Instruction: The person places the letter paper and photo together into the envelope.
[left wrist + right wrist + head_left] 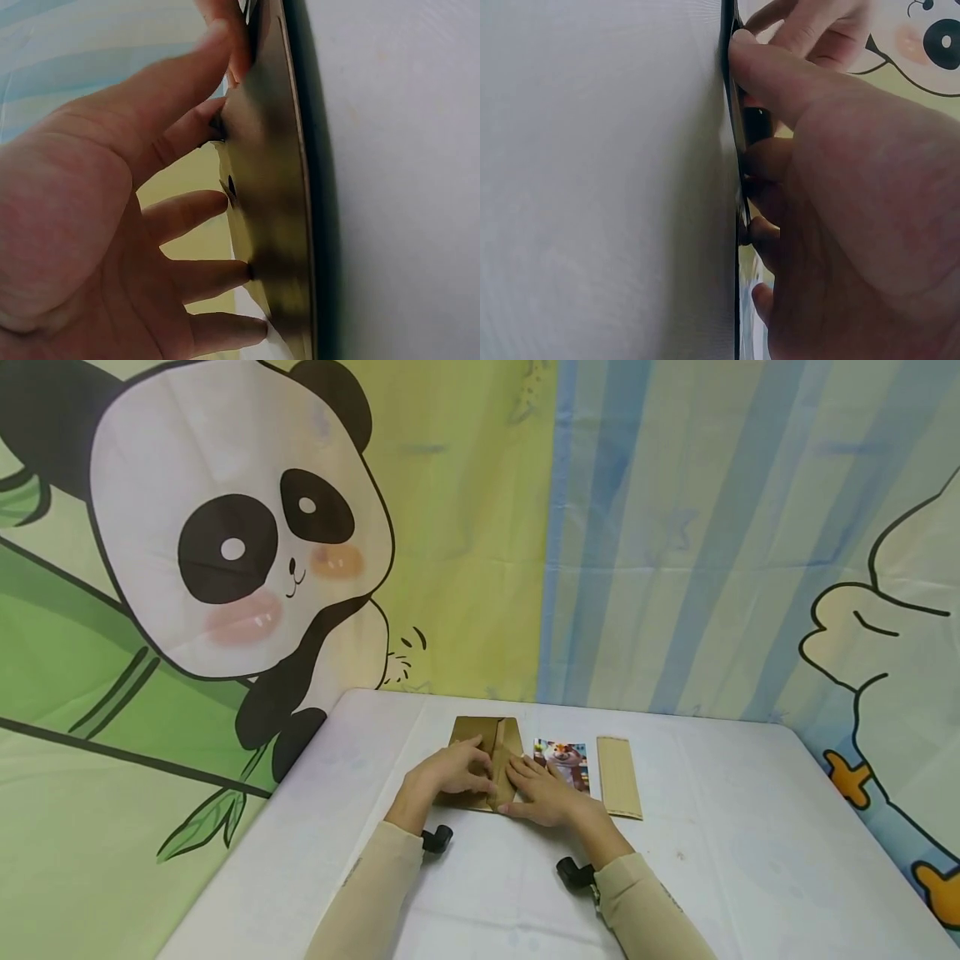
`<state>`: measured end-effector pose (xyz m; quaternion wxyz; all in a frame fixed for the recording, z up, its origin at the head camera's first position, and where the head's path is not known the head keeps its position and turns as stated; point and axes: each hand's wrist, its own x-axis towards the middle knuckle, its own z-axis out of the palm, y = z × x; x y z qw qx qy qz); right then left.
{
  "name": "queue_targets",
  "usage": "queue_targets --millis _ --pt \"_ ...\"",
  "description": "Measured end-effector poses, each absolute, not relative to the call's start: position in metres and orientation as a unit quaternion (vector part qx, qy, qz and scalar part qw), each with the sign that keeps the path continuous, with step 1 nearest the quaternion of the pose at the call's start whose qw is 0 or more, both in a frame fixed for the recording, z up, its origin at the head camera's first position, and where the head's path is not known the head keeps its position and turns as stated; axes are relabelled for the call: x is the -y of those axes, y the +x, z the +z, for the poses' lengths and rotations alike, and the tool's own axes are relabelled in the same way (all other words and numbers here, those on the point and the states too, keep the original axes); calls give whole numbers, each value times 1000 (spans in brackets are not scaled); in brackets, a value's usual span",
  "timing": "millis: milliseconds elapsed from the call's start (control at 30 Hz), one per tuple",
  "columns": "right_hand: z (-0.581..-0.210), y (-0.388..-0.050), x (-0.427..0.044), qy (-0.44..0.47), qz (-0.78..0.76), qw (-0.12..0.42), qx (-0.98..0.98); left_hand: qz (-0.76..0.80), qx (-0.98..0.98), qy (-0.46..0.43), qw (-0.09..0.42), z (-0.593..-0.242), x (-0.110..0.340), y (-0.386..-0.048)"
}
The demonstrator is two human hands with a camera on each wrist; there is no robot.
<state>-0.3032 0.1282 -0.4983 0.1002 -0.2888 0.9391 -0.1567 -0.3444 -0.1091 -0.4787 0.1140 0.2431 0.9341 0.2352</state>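
Observation:
A brown sheet of cardboard [468, 727] with a raised strip or fold down its right part lies on the white table. Over its left part, my left hand [453, 768] has its fingertips against the cardboard; in the left wrist view those fingers [199, 274] spread out to the brown surface [277, 180]. My right hand [551, 793] rests with extended fingers on the cardboard's right edge, partly over a colourful picture card [573, 753] showing a cartoon animal. The right wrist view shows the right thumb [780, 71] at the sheet's edge, close to the other hand.
A narrow tan cardboard strip [618, 777] lies right of the picture card. The white tabletop [712, 852] extends around these things. Behind it hangs a printed cloth with a panda [247, 527] and blue stripes. A small black device sits at each wrist.

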Motion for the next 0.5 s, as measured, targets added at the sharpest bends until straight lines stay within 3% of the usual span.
queue_targets --millis 500 --pt "-496 -303 -128 -283 -158 112 -939 262 -924 257 108 -470 118 -344"
